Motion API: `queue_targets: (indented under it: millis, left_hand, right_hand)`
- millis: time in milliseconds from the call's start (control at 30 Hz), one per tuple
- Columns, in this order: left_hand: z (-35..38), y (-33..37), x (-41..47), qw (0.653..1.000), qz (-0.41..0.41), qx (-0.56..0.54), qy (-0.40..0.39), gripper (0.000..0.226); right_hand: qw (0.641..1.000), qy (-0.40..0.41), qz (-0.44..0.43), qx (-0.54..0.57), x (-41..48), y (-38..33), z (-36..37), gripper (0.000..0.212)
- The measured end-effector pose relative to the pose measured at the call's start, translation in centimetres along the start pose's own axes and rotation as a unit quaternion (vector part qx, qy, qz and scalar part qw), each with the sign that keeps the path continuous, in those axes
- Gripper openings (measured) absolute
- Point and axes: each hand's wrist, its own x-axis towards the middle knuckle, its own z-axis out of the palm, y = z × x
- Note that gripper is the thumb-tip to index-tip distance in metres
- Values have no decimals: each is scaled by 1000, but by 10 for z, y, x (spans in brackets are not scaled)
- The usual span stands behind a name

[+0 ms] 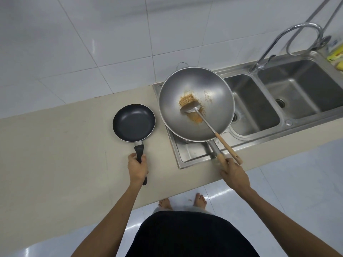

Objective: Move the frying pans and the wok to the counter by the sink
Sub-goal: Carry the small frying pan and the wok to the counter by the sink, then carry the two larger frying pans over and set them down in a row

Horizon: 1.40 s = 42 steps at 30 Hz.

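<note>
A small black frying pan (133, 122) rests on the beige counter (65, 145), just left of the sink unit. My left hand (137, 168) is closed around its black handle. A large steel wok (196, 103) with brown food residue sits over the sink's left drainboard, tilted a little. A metal spatula (207, 123) with a wooden handle lies inside it, handle sticking out toward me. My right hand (234, 173) grips the wok's wooden handle at the counter's front edge.
A steel double sink (278, 101) with a curved faucet (289, 39) lies to the right. Yellow packaging (335, 54) sits at the far right edge. A white tiled wall rises behind the counter. My bare feet (182, 201) stand on a glossy floor.
</note>
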Motion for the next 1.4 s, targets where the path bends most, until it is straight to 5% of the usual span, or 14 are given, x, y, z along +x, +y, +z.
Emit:
queue_targets:
  millis: [233,400,600,833,1033,1400]
  left_hand:
    - [-4,22,0,973,161,138,94,63]
    - [17,58,-8,935,300,188,18,66]
    - [77,108,-40,892,374,246,-55,75]
    - [207,152,-103,849,421,287,-139,76]
    - [366,171,-188,763,445,412,-225,76]
    - [577,234,-322,714,467,434,-290,76]
  right_hand:
    - [997,68,44,12,-36,16,-24,50]
    - [991,123,60,-4,-47,56,-52,47]
    - [994,83,71,22,-16,120,-94,46]
    - [996,63,56,30,17,221,-167,46]
    - [989,29,135,47,25,343,-232,57]
    - [982,61,168,62,30,512,-344,57]
